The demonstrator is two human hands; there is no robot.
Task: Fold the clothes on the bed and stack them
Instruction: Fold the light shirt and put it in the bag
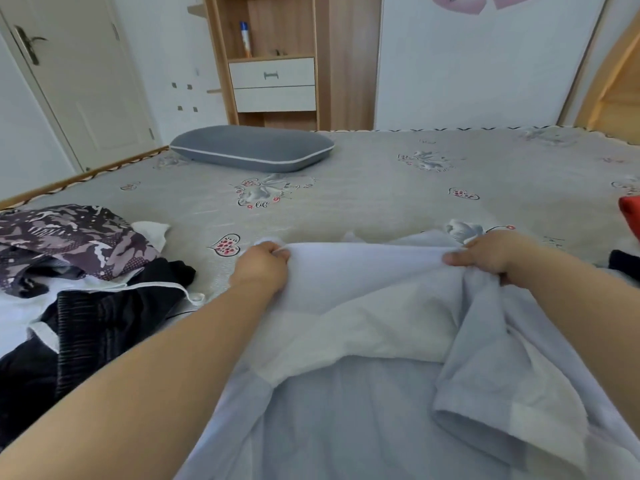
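Nearest, a pale blue shirt lay spread over the bed, one short sleeve flopped across its right side. Both bare forearms reached out over it to the folded far edge. The left hand was clenched on that edge at its left end, the fingers curled round the cloth and pinching it, with a small tuft of fabric poking out just beyond the knuckles. The right hand gripped the same edge at its right end, thumb on top and the other fingers tucked under bunched cloth. Between the two hands the fold ran straight and taut, lifted slightly off the bedspread.

To the left, beside the left arm, sat a loose heap of clothes: black garments with white trim nearest, a purple patterned piece behind them. At the right edge, a black item and a red one were only partly visible.

Farther off, a grey pillow rested on the bed's far left side. Beyond it stood a wooden shelf unit with two white drawers, a bottle on the shelf above, and a white door to the left.
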